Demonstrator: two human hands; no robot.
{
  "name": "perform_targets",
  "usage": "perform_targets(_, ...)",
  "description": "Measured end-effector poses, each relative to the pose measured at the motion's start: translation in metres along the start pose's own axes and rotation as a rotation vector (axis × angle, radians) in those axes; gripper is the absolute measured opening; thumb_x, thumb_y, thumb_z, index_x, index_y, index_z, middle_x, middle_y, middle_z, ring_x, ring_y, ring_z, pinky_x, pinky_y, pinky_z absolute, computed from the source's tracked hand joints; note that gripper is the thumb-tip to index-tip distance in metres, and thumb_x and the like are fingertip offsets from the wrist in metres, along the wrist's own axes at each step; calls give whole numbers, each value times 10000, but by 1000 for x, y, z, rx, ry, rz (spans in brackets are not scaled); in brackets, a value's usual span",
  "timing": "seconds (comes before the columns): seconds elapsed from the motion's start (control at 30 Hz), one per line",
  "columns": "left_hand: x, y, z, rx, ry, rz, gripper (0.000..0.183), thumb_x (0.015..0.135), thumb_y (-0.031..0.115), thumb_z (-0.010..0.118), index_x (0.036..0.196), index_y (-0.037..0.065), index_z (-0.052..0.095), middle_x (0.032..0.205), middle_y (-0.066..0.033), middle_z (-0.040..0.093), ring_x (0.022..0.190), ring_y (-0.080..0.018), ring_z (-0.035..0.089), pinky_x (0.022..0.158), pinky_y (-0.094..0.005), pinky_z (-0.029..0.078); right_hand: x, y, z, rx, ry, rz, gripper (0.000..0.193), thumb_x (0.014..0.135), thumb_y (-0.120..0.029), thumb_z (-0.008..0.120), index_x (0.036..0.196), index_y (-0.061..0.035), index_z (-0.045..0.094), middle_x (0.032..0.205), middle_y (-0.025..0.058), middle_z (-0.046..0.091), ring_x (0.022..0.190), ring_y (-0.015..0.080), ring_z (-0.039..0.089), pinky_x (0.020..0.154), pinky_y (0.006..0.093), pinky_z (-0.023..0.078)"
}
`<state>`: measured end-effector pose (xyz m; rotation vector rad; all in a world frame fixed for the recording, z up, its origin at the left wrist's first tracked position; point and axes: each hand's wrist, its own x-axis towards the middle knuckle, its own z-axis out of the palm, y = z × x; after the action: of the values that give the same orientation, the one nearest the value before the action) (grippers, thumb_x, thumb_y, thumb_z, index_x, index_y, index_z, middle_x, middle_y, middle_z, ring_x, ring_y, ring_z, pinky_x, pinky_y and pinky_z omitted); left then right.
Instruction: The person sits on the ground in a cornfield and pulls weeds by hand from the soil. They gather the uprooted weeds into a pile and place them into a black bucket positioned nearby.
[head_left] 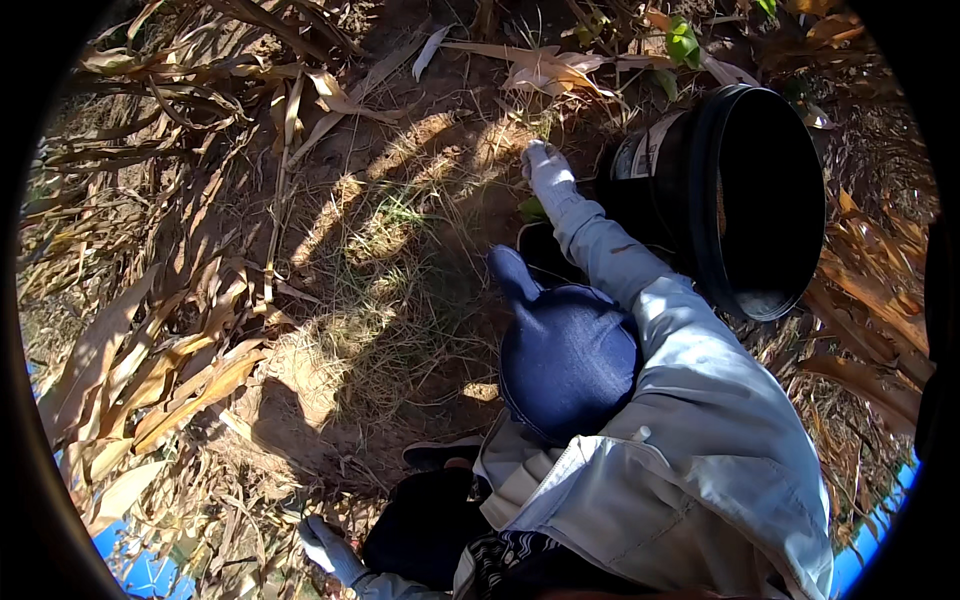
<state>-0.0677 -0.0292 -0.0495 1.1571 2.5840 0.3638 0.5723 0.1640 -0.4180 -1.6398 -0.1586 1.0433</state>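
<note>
My right hand (548,172), in a pale glove, reaches forward to the ground left of a black bucket (706,190). Its fingers are curled; whatever they grip, if anything, is too small to make out. Low on the left, my left hand (330,550), gloved too, hangs beside dry leaves with its fingers drawn together. What it holds, if anything, I cannot make out. Below my right forearm is a rounded navy cloth shape (570,360) with a narrow part sticking forward; its kind is unclear. The bucket tips to the right, its dark mouth showing a little pale matter at the lower rim.
Dry corn leaves (170,390) and stalks lie along the left and right sides. Between them are bare soil and a patch of dry and green grass (390,230). A green leafy plant (682,45) grows behind the bucket. A dark shoe (440,453) rests near my left leg.
</note>
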Motion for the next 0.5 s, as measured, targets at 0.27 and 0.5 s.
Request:
perform_targets(0.27,-12,9,-4,-215,-41,20,288,1113,225,588,861,114,504,673,55,401,565,-47,343,499,-272,248,-33,-44,-61,631,36,353,449,1146,-537,399,879,-210,550,620,-79,310,474,98,238,457,302,199)
perform_targets(0.5,-13,0,-10,-319,-45,31,295,1115,222,585,868,75,519,665,47,400,592,-56,352,511,-278,276,-79,-71,-43,959,-134,546,446,1165,-471,342,867,-204,540,591,-95,302,456,94,249,447,291,215)
